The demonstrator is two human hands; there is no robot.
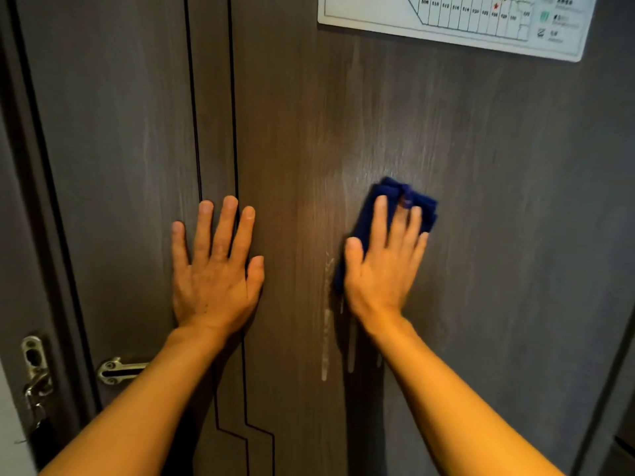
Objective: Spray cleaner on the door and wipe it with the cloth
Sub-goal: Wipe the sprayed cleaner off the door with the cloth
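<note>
A dark grey-brown wood-grain door [464, 139] fills the view. My right hand [383, 266] lies flat on it and presses a folded dark blue cloth [421, 201] against the surface; the cloth shows above and left of my fingers. Wet streaks and foamy drips of cleaner [326, 321] run down the door just left of my right wrist. My left hand [214, 269] rests flat on the door with fingers spread, over two thin black inlay lines [214, 115]. No spray bottle is in view.
A white floor-plan sign [457, 22] is fixed to the door at the upper right. A metal swing-bar latch [118, 370] and its frame plate [34, 359] sit at the lower left beside the door frame [41, 207].
</note>
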